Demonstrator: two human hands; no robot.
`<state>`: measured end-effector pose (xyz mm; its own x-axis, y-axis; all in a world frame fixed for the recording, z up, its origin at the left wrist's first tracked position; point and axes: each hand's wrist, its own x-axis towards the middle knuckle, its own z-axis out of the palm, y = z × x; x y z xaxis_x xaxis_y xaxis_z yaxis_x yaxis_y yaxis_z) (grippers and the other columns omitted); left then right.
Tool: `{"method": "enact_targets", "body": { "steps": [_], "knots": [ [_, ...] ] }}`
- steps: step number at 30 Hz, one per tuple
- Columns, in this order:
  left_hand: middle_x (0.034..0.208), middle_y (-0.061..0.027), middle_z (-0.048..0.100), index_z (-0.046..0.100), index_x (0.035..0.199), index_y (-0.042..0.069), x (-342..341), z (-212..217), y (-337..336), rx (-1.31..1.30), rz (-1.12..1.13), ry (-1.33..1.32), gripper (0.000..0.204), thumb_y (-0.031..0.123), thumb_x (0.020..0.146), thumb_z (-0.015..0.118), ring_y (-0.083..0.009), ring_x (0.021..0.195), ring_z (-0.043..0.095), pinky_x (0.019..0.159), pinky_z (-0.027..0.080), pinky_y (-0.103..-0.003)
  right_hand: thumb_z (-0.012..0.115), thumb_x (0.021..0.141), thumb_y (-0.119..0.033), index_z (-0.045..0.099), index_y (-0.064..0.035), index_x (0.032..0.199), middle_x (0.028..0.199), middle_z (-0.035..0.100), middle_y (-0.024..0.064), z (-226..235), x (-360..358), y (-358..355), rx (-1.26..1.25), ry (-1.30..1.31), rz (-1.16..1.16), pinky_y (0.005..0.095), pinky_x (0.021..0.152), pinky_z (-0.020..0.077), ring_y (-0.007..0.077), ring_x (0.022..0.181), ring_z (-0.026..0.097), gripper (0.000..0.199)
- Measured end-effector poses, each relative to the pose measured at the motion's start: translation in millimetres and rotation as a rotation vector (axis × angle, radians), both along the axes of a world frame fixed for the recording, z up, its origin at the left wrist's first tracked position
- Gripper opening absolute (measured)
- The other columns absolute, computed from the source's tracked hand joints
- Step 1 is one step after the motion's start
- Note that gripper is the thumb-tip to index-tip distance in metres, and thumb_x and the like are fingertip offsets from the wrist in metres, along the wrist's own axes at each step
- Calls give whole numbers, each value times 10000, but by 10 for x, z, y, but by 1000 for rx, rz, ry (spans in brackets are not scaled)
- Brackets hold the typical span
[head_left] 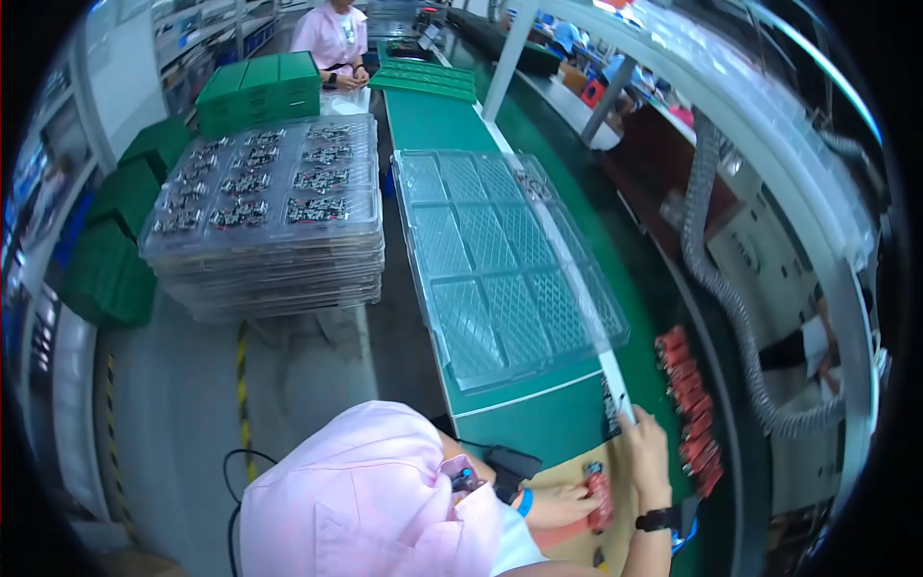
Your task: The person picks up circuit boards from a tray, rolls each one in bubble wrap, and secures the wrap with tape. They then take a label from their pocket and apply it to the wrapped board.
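My left hand [560, 506], with a blue band at the wrist, has its fingers closed on the side of a red cylindrical part [598, 495]. That part lies on a tan work surface [567, 473] and has a small grey and dark end. Farther right and higher, my right hand [646, 450], wearing a black watch, has bent fingertips pressed together at the near end of a white rail [588, 313]. What those fingertips hold is too small to make out. Small dark electronic pieces [610, 402] lie along the rail just beyond them.
A clear compartmented tray [495, 240] lies on the green bench. Several red parts [687, 409] line the right side. At left stand stacked trays of circuit boards [264, 221] and green boxes [258, 91]. A person [332, 43] in pink is at the far end. A ribbed hose [711, 260] hangs right.
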<state>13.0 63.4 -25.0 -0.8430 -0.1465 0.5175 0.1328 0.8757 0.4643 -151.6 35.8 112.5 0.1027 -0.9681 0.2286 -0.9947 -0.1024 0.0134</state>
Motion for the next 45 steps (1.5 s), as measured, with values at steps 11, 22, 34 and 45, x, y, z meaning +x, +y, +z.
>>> {"method": "enact_targets", "body": {
  "steps": [11,22,34,45],
  "knots": [
    [1289,-162,399,538,1128,-69,-40,10,-41,-155,-4,4,347,112,838,474,-257,956,473,797,429,-347,643,707,-36,638,-96,976,1119,586,106,-54,-131,-449,239,258,253,409,809,455,294,1037,542,275],
    [1289,-157,396,581,1059,-39,-24,43,-48,-147,-50,-9,304,129,824,486,-265,988,449,779,409,-349,678,780,-20,510,-22,871,752,597,141,-249,-244,-276,-134,-83,68,383,616,471,300,667,596,191],
    [1266,-136,416,598,1043,-4,-9,48,-32,-200,-1,36,291,147,815,498,-252,1001,442,760,394,-340,617,911,-157,564,-62,1005,983,656,98,101,-125,407,-117,-1934,-283,298,651,520,194,731,623,144],
    [1278,-127,424,615,1021,14,10,75,-76,-187,-22,58,276,158,813,506,-243,1024,438,765,398,-337,573,942,-198,562,-24,1052,998,616,80,-67,80,955,-796,-2371,-31,275,733,528,122,828,604,207]
  ]
}}
